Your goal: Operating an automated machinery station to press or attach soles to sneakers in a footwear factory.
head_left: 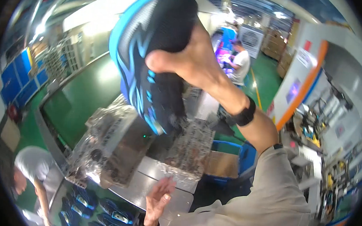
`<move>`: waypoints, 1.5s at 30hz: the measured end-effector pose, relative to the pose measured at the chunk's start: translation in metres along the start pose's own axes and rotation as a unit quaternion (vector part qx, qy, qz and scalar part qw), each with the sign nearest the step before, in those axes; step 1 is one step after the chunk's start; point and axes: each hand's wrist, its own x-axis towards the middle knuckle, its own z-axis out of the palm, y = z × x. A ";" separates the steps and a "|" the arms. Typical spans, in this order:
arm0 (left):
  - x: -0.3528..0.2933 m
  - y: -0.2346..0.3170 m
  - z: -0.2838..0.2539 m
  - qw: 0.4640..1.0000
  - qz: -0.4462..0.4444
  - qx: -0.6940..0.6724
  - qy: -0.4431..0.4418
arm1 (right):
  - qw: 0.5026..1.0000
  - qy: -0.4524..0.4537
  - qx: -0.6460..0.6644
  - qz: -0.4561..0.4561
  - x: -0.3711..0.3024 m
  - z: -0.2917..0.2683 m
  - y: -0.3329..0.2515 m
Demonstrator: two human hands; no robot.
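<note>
A black sneaker (141,83) with bright blue edging and a grey mesh patch is raised high, close in front of me. My right hand (192,58) is closed around it, the thumb pressed on its dark side and the other fingers hidden behind it. Lower down, my left hand (159,196) holds nothing, its fingers apart, above the metal table (148,175). It is nearest to a foil-covered block (188,155). A second foil-wrapped block (108,146) stands to the left, partly behind the sneaker's lower end.
A green conveyor belt (80,94) runs along the left. Several black-and-blue sneakers (108,212) lie at lower left, beside a bending person (37,166). A blue crate (246,158) holds cardboard. At right stands an orange-edged machine (302,95); another person (240,62) works farther back.
</note>
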 end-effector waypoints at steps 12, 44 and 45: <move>0.081 -0.103 0.220 0.930 -0.154 -0.138 -0.304 | 0.856 0.335 0.033 0.392 -0.344 -0.196 -0.103; -0.049 -0.603 0.765 0.756 0.052 0.449 -0.473 | 0.201 0.743 -0.548 0.327 -0.770 -0.296 -0.490; -0.039 -0.603 0.761 0.754 0.050 0.452 -0.473 | 0.208 0.694 -0.607 0.327 -0.778 -0.310 -0.493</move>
